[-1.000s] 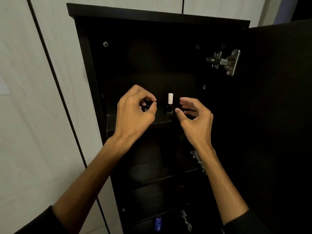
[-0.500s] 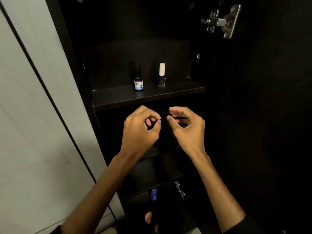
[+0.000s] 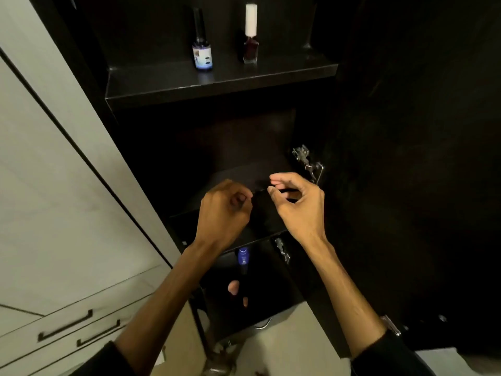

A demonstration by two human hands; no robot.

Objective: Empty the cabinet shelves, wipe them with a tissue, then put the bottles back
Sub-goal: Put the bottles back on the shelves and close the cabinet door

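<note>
Bottles: blue-label bottle (image 3: 202, 54) and white-capped bottle (image 3: 250, 39) upright on upper shelf (image 3: 217, 82).
Handling: likely small, light, glass; grasp the body.
Left hand (image 3: 222, 210): grip curled, contents indiscernible.
Right hand (image 3: 298, 204): grip loosely curled, apparently empty.

1 head view looks forward and down, close into the open cabinet (image 3: 89, 61); its shelf (image 3: 217, 85) sits above both hands.

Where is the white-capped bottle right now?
In the head view, the white-capped bottle stands upright on the upper shelf, right of the black-capped bottle, above both hands.
</note>
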